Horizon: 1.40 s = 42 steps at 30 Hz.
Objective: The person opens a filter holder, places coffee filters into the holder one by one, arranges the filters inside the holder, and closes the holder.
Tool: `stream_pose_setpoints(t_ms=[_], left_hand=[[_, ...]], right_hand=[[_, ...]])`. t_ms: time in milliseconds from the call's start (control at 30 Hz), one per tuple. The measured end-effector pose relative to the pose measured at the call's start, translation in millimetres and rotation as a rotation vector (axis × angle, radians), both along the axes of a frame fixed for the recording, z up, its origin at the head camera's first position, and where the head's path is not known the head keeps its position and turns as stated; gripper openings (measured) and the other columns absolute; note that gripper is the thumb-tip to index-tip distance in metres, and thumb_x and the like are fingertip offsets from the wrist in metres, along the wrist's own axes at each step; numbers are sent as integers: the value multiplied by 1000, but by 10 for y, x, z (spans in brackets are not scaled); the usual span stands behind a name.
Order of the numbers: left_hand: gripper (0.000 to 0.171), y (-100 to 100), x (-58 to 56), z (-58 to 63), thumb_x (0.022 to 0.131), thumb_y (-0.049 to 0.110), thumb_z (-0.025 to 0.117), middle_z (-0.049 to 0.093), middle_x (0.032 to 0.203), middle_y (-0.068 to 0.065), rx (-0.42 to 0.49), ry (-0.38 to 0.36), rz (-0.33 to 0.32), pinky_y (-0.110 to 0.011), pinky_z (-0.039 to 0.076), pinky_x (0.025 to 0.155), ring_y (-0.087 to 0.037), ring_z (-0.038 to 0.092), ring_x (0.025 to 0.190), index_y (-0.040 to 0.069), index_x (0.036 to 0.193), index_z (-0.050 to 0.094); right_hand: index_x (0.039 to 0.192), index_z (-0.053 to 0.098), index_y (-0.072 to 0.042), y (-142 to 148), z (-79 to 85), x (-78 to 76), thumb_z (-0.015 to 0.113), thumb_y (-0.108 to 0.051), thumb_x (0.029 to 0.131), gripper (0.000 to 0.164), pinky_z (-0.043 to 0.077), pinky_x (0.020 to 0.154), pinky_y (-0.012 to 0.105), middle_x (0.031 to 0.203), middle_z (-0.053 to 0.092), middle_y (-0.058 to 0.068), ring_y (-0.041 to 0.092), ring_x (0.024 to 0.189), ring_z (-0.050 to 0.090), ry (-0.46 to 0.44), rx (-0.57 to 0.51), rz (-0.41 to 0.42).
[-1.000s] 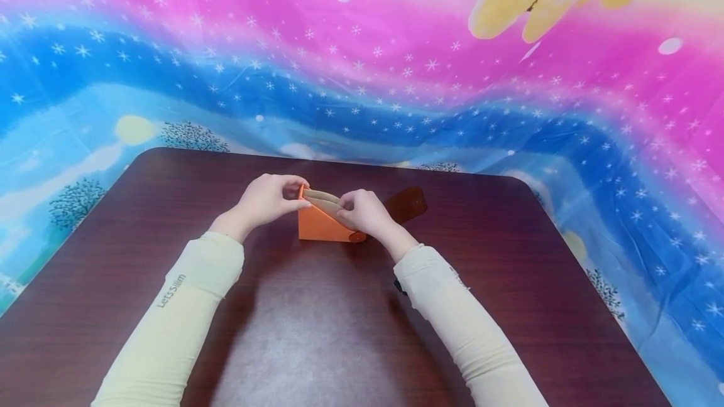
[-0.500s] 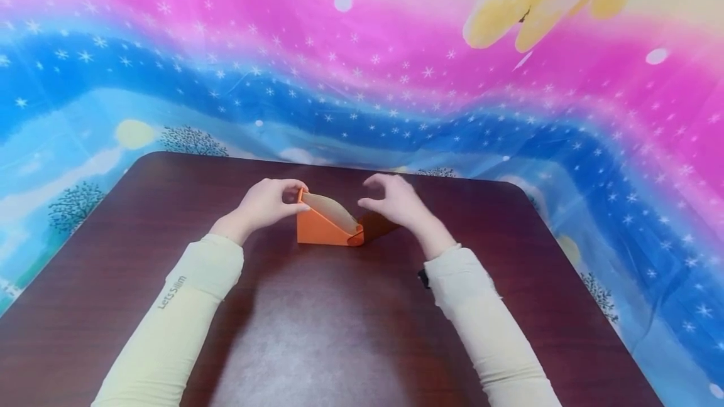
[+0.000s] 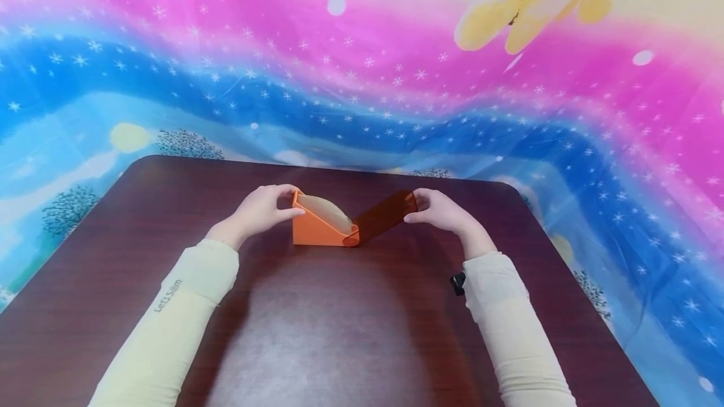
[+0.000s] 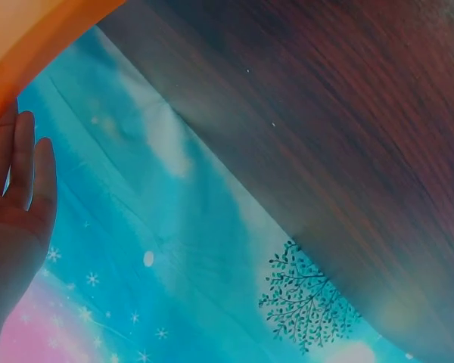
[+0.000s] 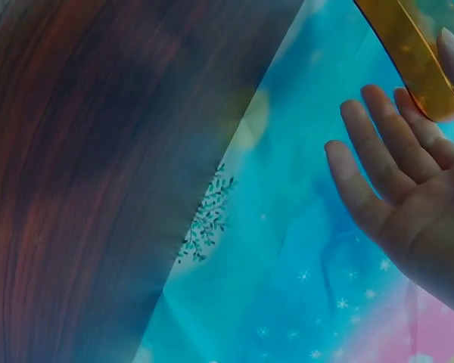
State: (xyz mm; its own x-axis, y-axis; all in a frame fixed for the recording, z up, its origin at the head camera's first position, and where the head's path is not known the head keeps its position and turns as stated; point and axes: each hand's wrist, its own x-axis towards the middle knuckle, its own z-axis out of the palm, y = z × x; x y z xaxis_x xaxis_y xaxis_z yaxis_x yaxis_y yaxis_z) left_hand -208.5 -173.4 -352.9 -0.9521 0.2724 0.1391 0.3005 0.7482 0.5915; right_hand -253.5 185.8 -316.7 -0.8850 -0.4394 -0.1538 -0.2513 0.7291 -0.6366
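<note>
An orange wedge-shaped case [image 3: 315,229] stands on the table, its sloping top uncovered. Inside it, a thin rounded beige piece [image 3: 328,208] shows above the slope. My left hand [image 3: 254,213] pinches the case's tall left end between thumb and fingers. From the low right end, a hinged see-through amber lid [image 3: 380,216] slants up and out to the right. The lid's free end is between the thumb and forefinger of my right hand [image 3: 444,211]. In the right wrist view, the other fingers [image 5: 386,144] of that hand spread away from the lid.
The dark wooden table [image 3: 339,325] extends around the case, with a bright reflection in front. Behind the far edge hangs a pink and blue snowflake cloth [image 3: 362,99]. A black strap [image 3: 458,283] sits by the right sleeve.
My right hand has let go of the beige piece in the case, moved right, and taken hold of the lid's free end. My left hand has stayed on the case.
</note>
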Motion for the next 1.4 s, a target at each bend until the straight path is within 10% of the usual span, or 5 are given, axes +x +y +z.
stream_pose_setpoints(t_ms=[667,1400], left_hand=[[54,-19,22,-87,84,30,70,62,122,-15,-8,-39,18,-51,43,100,-32,56,114,5,129,53],[57,-19,-11,-211,84,32,69,61,124,-16,-22,-78,5,-51,42,101,-34,55,117,4,130,52]], right_hand=[[122,54,-7,-620,-286,110,70,-20,84,43,46,96,44,113,63,16,27,110,57,29,-348,-114],[134,50,-10,-970,-555,135,74,-29,80,62,38,107,45,136,52,9,26,129,46,55,-128,-133]])
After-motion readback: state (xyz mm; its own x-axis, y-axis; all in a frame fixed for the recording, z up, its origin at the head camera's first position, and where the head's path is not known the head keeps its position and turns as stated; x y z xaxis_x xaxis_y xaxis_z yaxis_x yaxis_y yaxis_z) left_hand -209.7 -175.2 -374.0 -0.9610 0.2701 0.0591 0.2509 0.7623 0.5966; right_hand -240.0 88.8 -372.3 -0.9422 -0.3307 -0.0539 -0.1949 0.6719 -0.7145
